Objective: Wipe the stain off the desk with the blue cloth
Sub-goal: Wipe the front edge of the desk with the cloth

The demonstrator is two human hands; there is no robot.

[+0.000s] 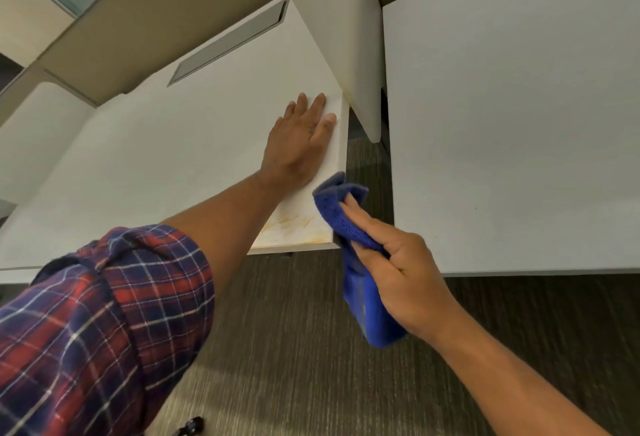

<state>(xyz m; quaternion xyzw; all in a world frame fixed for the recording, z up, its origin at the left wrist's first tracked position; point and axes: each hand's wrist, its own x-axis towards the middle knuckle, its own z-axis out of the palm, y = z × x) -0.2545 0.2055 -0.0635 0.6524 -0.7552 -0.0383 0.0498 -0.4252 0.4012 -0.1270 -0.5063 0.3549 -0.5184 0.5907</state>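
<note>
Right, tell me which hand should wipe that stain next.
The right hand: it already grips the blue cloth beside the yellow stain at the desk corner. The left hand lies flat, empty, farther up.

The left hand (299,139) is laid flat, palm down, with the fingers (320,103) stretched forward and held close together, the thumb tucked along the inner side. The left arm is extended fully from the lower left, the forearm bare and the checked sleeve (104,324) rolled up to the elbow. The right hand (398,262) is held lower and nearer, turned with its back towards the camera. Its fingers are curled and closed around a blue cloth (346,214), the fingertips pressed into the fabric. The right forearm is bare and runs in from the lower right corner.
</note>
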